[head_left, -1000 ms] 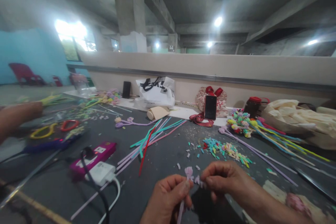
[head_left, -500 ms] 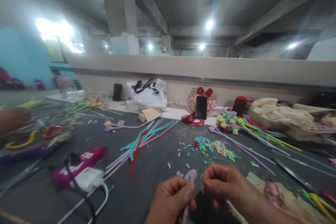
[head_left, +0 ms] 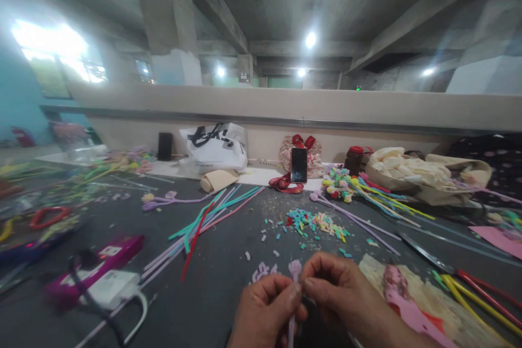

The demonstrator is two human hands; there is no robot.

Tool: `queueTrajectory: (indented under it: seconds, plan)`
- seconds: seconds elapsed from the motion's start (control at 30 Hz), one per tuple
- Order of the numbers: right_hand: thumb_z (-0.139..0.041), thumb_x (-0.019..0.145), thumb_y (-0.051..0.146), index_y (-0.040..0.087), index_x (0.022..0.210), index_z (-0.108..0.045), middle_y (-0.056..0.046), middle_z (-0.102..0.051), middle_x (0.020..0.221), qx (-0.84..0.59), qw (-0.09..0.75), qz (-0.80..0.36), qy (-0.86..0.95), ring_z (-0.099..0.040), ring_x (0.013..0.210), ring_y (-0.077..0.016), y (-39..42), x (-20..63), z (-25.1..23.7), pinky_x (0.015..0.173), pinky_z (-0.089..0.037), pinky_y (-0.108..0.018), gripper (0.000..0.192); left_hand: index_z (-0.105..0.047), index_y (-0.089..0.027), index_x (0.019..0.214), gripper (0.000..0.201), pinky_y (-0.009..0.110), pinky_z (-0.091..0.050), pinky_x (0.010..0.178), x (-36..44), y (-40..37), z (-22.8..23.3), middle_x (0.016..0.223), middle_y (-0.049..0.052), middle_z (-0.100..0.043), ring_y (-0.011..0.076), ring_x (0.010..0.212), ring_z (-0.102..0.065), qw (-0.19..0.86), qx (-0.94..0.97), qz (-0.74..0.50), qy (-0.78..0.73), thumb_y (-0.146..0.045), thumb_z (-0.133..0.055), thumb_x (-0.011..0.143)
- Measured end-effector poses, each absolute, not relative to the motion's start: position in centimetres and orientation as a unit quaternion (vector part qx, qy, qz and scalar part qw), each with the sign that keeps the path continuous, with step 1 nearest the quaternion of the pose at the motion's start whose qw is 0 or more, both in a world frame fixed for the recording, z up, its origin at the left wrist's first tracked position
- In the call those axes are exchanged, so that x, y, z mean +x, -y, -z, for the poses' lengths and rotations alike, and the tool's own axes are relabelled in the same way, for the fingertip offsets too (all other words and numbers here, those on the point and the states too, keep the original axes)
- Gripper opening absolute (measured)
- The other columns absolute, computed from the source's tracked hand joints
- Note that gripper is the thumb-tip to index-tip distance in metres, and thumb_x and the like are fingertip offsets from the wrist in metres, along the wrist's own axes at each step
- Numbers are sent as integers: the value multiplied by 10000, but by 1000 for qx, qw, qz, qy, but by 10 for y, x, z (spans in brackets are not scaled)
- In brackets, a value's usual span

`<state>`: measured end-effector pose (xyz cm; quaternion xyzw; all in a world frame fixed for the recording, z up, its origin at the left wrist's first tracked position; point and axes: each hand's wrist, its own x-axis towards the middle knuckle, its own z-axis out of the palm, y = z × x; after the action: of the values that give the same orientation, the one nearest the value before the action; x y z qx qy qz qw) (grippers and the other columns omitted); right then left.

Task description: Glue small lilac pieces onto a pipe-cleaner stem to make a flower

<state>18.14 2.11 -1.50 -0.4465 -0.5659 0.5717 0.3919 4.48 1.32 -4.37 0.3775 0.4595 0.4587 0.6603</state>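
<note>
A lilac pipe-cleaner stem (head_left: pixel 291 326) with a small petalled head (head_left: pixel 294 268) stands roughly upright between my hands. My left hand (head_left: pixel 269 307) is closed around it just below the head, thumb against forefinger. Close beside the head, my right hand (head_left: pixel 336 285) is pinched, its thumb and fingertips meeting my left fingertips. Whatever lies in that right pinch is hidden. Curled lilac pieces (head_left: pixel 261 272) rest on the dark table behind my left hand.
Cut pipe-cleaner bits (head_left: pixel 314 223) lie ahead, with long pipe cleaners (head_left: pixel 204 225) to their left. A magenta box (head_left: pixel 98 266) and white charger (head_left: pixel 114 288) sit left. Red-handled scissors (head_left: pixel 444 263) and a pink tool (head_left: pixel 402 296) lie right. A phone (head_left: pixel 299 166) leans behind.
My right hand has come in to the left, closing the gap to my left hand and the lilac head. The whole view has swung right, so table things appear farther left.
</note>
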Motion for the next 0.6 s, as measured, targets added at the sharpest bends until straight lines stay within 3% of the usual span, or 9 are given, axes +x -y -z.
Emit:
queueTrajectory:
  seconds: [0.27,0.37,0.47,0.6]
  plan:
    - [-538,744,378,188,690,-500,71,-415,466,-538,424,-470,557,-353,368,-51,17,250,-21,354,-279,-162,201,-549,-167,541,226,146,-227,302,47,5,24,386,-60,-520,25,280,-313,634,368,-459,-502,-360,-666,553]
    - [-480,765,438,193,599,-453,47,-419,481,-622,369,-345,598,-372,417,-76,43,288,-10,387,-305,-180,297,-552,-164,545,223,146,-235,304,48,9,26,410,-51,-537,28,294,-321,647,364,-451,-495,-359,-660,560]
    - [-410,793,438,203,579,-475,13,-471,537,-658,259,-202,678,-455,486,-114,62,317,12,445,-368,-201,325,-551,-158,550,248,147,-247,316,54,9,31,432,-34,-563,33,317,-346,665,378,-430,-480,-376,-668,542]
    - [-479,753,402,266,786,-568,-10,-594,771,-660,162,4,734,-576,656,-159,66,331,32,546,-426,-227,166,-536,-150,537,284,147,-255,329,72,5,35,452,-14,-591,31,314,-382,692,422,-379,-447,-413,-642,551]
